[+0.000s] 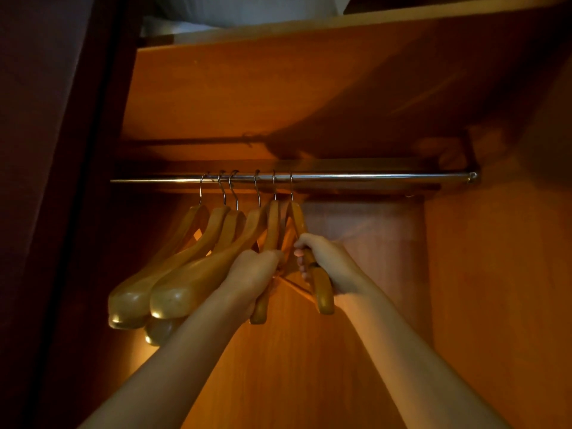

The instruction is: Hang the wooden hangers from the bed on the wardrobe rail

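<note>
A chrome wardrobe rail (371, 177) runs across the wooden cupboard. Several wooden hangers hang from it by metal hooks, bunched toward the left half; the leftmost ones (173, 267) swing out toward me. My left hand (253, 274) is closed round the arm of the second hanger from the right (272, 224). My right hand (325, 258) grips the arm of the rightmost hanger (322, 292), whose hook sits on the rail. Both hooks lie over the rail.
A wooden shelf (278, 32) sits above the rail with white bedding (247, 10) on it. The cupboard's right wall (495, 274) and back panel (309, 366) are close. A dark door edge (77, 181) stands at the left. The rail's right half is bare.
</note>
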